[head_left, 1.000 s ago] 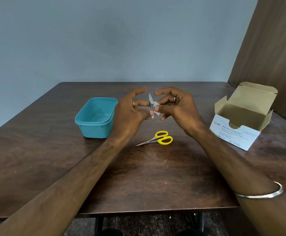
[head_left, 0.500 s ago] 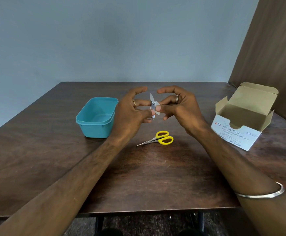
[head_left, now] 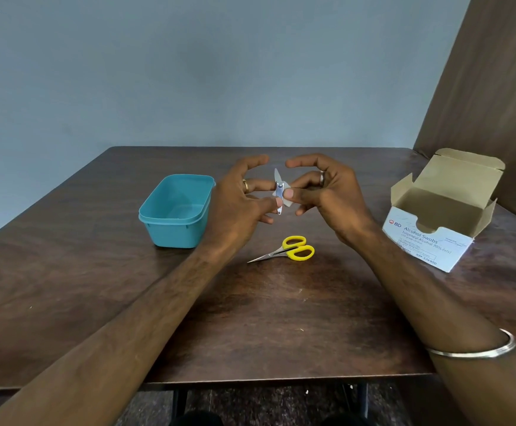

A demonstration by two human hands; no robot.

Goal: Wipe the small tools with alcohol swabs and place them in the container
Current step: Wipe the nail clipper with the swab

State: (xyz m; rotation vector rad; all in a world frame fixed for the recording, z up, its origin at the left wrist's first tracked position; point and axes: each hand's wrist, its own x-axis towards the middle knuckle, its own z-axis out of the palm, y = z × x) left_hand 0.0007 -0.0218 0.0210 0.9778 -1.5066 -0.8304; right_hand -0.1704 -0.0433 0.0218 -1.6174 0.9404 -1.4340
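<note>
My left hand (head_left: 238, 201) pinches a small silver nail clipper (head_left: 279, 193) upright above the table's middle. Against its right side my right hand (head_left: 327, 195) presses a small white alcohol swab (head_left: 288, 200) between thumb and fingers. Small scissors with yellow handles (head_left: 290, 251) lie flat on the table just below the hands, tips pointing left. A teal plastic container (head_left: 175, 210) stands open to the left of my left hand; nothing shows inside it.
An open cardboard box of alcohol swabs (head_left: 441, 216) sits at the right on the dark wooden table (head_left: 266, 318). A brown panel stands at the right behind the box. A blue-grey wall lies beyond the table's far edge.
Both hands stay together at the same spot. The fingers have shifted slightly on the clipper and swab; the swab sits a little lower on the clipper.
</note>
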